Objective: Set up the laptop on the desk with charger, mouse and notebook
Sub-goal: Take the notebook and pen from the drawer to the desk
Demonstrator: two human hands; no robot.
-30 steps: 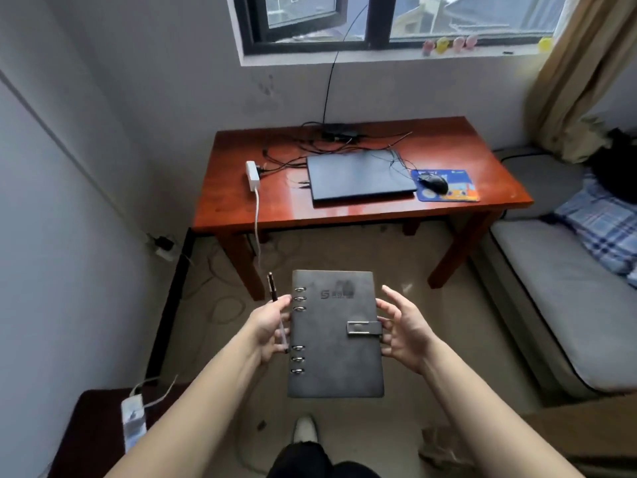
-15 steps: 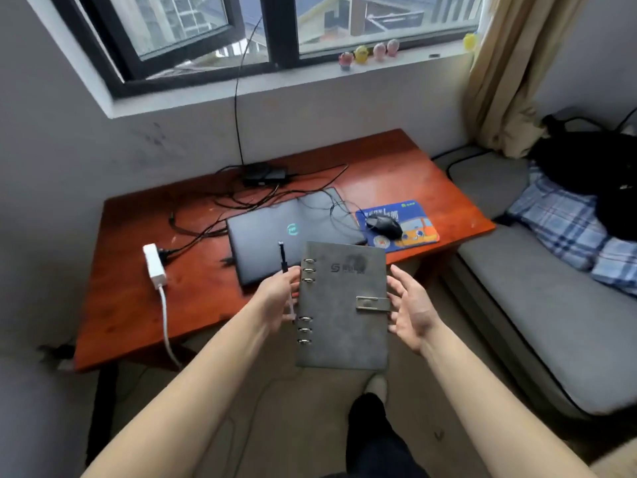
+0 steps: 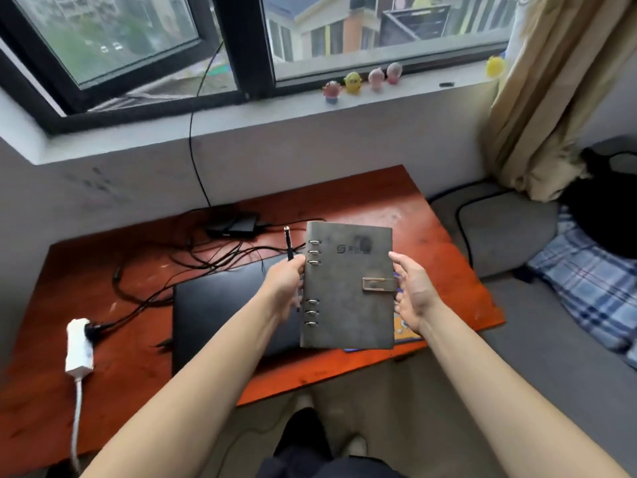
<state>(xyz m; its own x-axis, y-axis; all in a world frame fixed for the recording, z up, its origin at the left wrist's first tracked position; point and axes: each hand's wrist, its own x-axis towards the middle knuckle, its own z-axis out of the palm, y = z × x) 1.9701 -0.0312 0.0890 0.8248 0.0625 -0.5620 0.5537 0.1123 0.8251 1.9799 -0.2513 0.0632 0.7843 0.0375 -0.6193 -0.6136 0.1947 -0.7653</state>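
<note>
A grey ring-bound notebook (image 3: 348, 288) with a clasp is held level above the red-brown desk (image 3: 413, 215). My left hand (image 3: 284, 288) grips its ringed spine together with a black pen (image 3: 289, 246) that sticks up past my fingers. My right hand (image 3: 412, 291) supports the clasp edge with spread fingers. Under the notebook lies the closed black laptop (image 3: 220, 312). Black cables (image 3: 193, 260) run from a charger brick (image 3: 232, 225) at the back of the desk. The notebook hides the mouse; only a corner of the blue mouse pad (image 3: 405, 331) shows.
A white power strip (image 3: 78, 346) lies on the desk's left part, its cord hanging over the front edge. A grey couch (image 3: 537, 357) with a plaid cloth (image 3: 586, 284) stands to the right. Small figurines (image 3: 358, 81) sit on the windowsill. A curtain (image 3: 551, 98) hangs at right.
I have walked up to the desk. The notebook and pen, held the same way in both hands, now hover over the laptop and mouse pad instead of over the floor.
</note>
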